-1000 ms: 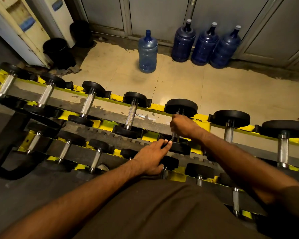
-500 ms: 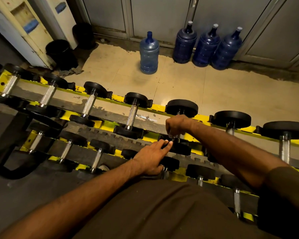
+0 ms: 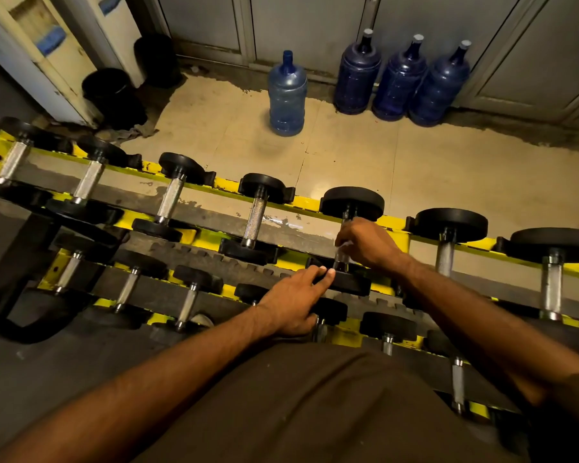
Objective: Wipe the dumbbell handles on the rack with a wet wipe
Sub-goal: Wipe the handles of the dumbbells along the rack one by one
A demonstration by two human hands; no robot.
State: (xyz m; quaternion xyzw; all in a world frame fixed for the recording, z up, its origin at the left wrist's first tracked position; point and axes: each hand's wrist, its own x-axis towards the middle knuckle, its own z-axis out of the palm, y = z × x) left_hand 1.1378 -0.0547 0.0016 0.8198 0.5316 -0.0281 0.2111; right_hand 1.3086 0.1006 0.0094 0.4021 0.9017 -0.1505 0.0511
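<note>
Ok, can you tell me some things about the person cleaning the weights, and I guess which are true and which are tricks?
1. The right hand grips a dumbbell handle on the top row. True.
2. The left hand is up in the air, touching nothing. False: it rests flat on the black dumbbell head nearest the person.
3. Four blue water bottles stand on the floor. True.
4. The rack is painted red. False: its rails are yellow.
</note>
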